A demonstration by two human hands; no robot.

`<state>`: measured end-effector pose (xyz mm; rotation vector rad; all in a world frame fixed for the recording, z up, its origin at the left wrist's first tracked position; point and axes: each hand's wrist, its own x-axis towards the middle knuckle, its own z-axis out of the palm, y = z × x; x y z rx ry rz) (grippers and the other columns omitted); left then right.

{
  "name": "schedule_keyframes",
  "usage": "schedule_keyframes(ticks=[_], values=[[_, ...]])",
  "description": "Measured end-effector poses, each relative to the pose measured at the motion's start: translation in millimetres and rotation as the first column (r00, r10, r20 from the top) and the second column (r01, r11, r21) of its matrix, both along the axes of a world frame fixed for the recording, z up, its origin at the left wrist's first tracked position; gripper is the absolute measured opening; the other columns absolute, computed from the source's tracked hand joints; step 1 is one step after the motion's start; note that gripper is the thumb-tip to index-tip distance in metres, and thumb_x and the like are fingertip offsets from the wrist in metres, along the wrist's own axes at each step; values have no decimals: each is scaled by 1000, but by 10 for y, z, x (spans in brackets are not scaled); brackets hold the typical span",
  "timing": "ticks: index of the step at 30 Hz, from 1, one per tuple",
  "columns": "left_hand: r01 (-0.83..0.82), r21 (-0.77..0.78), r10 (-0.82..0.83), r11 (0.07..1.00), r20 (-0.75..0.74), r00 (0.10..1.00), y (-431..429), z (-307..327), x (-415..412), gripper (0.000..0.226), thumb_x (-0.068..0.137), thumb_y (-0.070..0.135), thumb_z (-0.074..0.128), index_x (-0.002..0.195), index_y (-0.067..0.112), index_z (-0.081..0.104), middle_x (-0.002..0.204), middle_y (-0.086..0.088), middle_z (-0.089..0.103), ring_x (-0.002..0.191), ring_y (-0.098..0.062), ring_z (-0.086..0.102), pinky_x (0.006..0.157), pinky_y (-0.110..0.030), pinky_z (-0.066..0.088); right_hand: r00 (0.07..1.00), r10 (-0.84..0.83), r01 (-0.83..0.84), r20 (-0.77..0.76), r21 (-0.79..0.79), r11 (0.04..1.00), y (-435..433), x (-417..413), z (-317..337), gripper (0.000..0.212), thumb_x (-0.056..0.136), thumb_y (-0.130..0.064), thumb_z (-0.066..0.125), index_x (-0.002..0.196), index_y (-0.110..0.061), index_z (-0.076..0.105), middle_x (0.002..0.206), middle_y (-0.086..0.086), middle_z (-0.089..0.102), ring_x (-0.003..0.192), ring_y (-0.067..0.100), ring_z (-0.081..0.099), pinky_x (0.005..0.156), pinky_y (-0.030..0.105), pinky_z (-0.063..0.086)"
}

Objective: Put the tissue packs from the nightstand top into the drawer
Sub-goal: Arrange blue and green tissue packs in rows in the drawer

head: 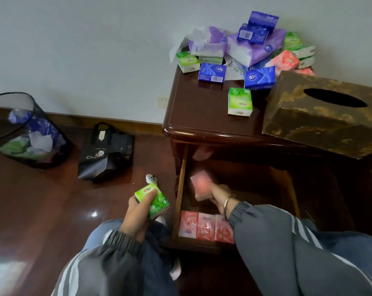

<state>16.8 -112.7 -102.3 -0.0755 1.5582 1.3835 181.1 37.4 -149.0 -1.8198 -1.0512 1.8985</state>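
The nightstand top [202, 112] carries a heap of tissue packs [253, 45] in purple, blue, green and pink at its back, with a single green pack [240, 101] nearer the front. Below, the drawer [180, 195] stands pulled out. A row of three pink packs [205, 226] lines its near end. My right hand [218, 194] is inside the drawer, gripping a blurred pink pack [200, 184] above the drawer floor. My left hand [138, 212] holds a green pack [154, 200] to the left of the drawer, over the floor.
A brown and gold tissue box [321, 116] fills the right of the nightstand top. On the dark wood floor to the left stand a black mesh bin [24, 131] with wrappers and a black bag [106, 152]. A white wall runs behind.
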Motion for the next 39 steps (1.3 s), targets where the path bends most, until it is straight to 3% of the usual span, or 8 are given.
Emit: schedule_keyframes(ticks=[4,7,11,20,27,30,34,39], values=[[0,17,-1,1000,3,1000,-43,-23,-42,54,88,24,66,132,2,43,122,-26,61,99,-34,66,74,-40,57,978,165,-169,124,22,985,-26,-200,-258,26,86,-24,61,95,0,68,92,10,73,85,20,68,65,20,47],[22,23,-22,1000,8,1000,-26,-28,-32,52,89,24,66,131,2,43,119,-25,63,97,-33,67,78,-42,57,895,320,-349,311,39,936,-58,-256,-379,38,86,-18,58,122,-7,54,119,11,63,106,27,60,89,33,49],[30,29,-30,999,8,1000,-14,-59,-20,50,87,25,67,128,8,44,111,-17,67,86,-24,71,71,-37,58,830,340,-431,442,124,894,7,-286,-372,83,82,-12,61,149,-19,13,141,14,41,121,33,50,97,42,48],[63,9,-63,998,7,998,6,-100,0,53,83,31,71,126,17,44,107,-9,70,84,-19,74,64,-31,57,571,631,-791,525,146,594,-5,-239,-393,36,85,-25,61,117,-10,53,111,11,64,99,27,62,88,43,52],[104,24,-104,994,-14,995,39,-84,51,54,83,28,71,127,16,42,106,-9,69,85,-20,73,73,-36,59,331,754,-922,568,23,387,3,-178,-412,66,92,-44,47,145,-12,26,133,15,52,114,30,55,95,42,47],[118,45,-115,992,-46,992,70,-50,70,54,83,26,72,127,15,43,107,-9,68,86,-19,73,70,-35,59,422,705,-877,570,60,477,32,-164,-286,73,95,-51,35,151,-18,2,158,11,16,144,30,20,116,45,24],[296,36,-284,954,-196,939,116,35,199,55,83,25,72,129,22,41,109,-6,67,84,-13,72,63,-24,57,776,580,-631,248,279,724,21,-18,234,49,95,-44,44,138,-20,45,140,2,50,128,17,48,98,26,40],[613,17,-586,790,-277,762,226,130,526,65,74,33,78,127,15,45,111,-6,67,93,-12,70,73,-26,57,709,702,-682,-65,190,707,-104,468,803,27,85,-48,58,110,-39,62,114,-4,67,107,12,64,94,32,51]])
